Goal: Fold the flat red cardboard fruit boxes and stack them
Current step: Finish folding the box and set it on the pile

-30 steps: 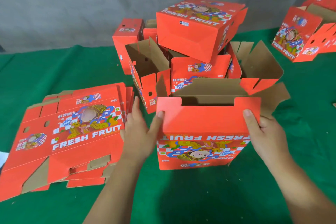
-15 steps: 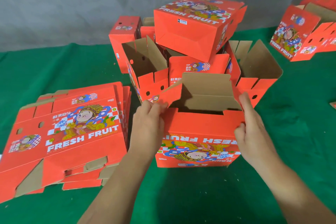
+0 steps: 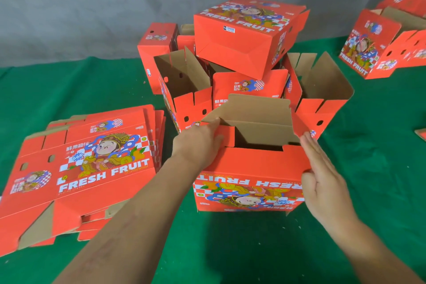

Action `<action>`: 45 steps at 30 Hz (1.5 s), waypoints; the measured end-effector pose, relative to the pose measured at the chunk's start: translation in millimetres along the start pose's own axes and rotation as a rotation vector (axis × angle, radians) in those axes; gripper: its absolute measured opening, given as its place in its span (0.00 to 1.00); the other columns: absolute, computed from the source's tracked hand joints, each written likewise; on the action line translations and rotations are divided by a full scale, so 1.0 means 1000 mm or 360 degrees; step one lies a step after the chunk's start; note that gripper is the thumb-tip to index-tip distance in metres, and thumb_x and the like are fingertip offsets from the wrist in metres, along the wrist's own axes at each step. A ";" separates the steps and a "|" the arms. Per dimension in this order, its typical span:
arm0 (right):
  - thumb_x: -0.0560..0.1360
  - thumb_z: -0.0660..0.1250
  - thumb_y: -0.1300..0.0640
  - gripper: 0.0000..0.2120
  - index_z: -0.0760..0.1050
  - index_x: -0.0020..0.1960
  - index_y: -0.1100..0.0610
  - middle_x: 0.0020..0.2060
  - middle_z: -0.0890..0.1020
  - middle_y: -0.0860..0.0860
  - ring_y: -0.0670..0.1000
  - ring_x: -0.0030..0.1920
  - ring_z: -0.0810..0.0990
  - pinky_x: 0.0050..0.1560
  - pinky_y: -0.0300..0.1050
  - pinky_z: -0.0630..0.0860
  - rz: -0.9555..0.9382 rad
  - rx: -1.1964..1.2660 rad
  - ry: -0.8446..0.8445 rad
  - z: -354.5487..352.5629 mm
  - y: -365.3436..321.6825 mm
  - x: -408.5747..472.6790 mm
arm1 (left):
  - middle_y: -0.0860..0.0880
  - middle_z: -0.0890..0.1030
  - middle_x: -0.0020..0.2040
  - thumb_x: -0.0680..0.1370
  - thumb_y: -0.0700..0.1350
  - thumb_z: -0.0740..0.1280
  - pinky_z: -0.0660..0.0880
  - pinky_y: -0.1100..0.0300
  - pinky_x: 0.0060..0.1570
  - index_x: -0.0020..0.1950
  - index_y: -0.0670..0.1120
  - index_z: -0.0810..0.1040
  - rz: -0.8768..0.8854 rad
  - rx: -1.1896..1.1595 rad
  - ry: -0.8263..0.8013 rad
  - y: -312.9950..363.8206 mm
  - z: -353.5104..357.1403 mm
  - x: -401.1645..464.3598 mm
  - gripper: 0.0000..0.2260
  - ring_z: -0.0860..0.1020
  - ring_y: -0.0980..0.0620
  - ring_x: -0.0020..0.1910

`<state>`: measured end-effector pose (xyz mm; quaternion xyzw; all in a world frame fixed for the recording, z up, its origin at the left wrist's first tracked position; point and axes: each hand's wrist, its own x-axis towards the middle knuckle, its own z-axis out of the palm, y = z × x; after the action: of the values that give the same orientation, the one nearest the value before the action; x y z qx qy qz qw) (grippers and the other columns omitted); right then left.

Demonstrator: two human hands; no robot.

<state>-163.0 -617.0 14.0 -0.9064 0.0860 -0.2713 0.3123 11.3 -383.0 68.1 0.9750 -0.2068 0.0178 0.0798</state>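
Red printed cardboard lies flat at the left: the pile of unfolded red fruit-box blanks (image 3: 85, 168) rests on the green cloth-covered table (image 3: 380, 168), waiting its turn. Just right of it stands the half-formed red cardboard box (image 3: 249, 182) in hand, its print upside down toward the wearer. A second ago its near panel was gripped at both top corners with the end flaps splayed outward; now both end flaps are swung inward over the opening, and the brown back flap stands tilted behind them. By my reading, the box's upturned end is being closed, so this box is close to joining the heap.

The left hand (image 3: 198, 143) has its fingers curled over the left end flap, pressing it down and in; its thumb is hidden, so I cannot tell whether it pinches. The right hand (image 3: 322, 180) is open and flat, fingers together, laid against the right corner with fingertips at the right flap's edge; it grips nothing.

Behind, a loose heap of folded red boxes (image 3: 244, 37) is piled, more tumbled than stacked, and another cluster of red boxes (image 3: 368, 46) sits far right.
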 end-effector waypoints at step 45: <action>0.80 0.68 0.43 0.22 0.81 0.66 0.55 0.53 0.85 0.60 0.59 0.53 0.85 0.52 0.50 0.81 0.1518 0.1443 -0.0324 -0.021 -0.023 0.116 | 0.52 0.68 0.71 0.71 0.72 0.61 0.63 0.56 0.73 0.79 0.59 0.67 -0.0609 -0.1830 0.0185 -0.012 -0.005 -0.039 0.38 0.70 0.59 0.66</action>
<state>-77.5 -647.3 92.4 -0.5690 0.3251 -0.0256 0.7549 -19.2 -355.9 69.1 0.7930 0.0004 -0.0581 0.6065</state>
